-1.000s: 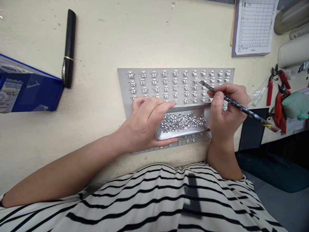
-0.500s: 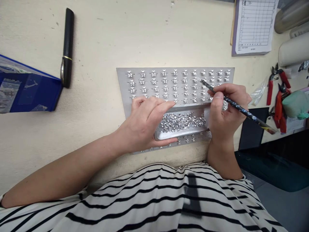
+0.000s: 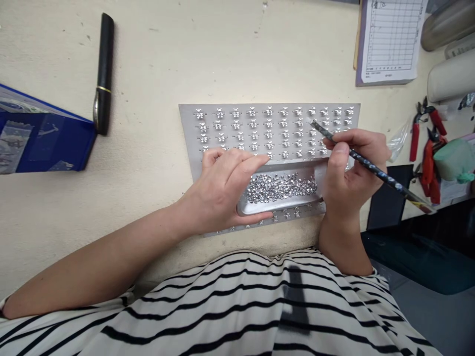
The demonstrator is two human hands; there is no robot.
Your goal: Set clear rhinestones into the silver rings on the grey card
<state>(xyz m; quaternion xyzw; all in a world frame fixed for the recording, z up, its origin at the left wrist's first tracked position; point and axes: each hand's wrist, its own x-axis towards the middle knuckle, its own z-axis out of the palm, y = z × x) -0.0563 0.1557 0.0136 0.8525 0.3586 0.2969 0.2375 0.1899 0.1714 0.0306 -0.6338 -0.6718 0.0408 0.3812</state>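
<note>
The right hand (image 3: 352, 168) is pinching a pick-up pencil (image 3: 371, 167) over the metal plate (image 3: 189, 128); the left hand (image 3: 222, 190) is clasping the stone tray (image 3: 282, 203). Many stones (image 3: 282, 187) are remaining unplaced.

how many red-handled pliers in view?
2: one pair at the right table edge, the other pair just below it beside the green object. More may be hidden.
</note>
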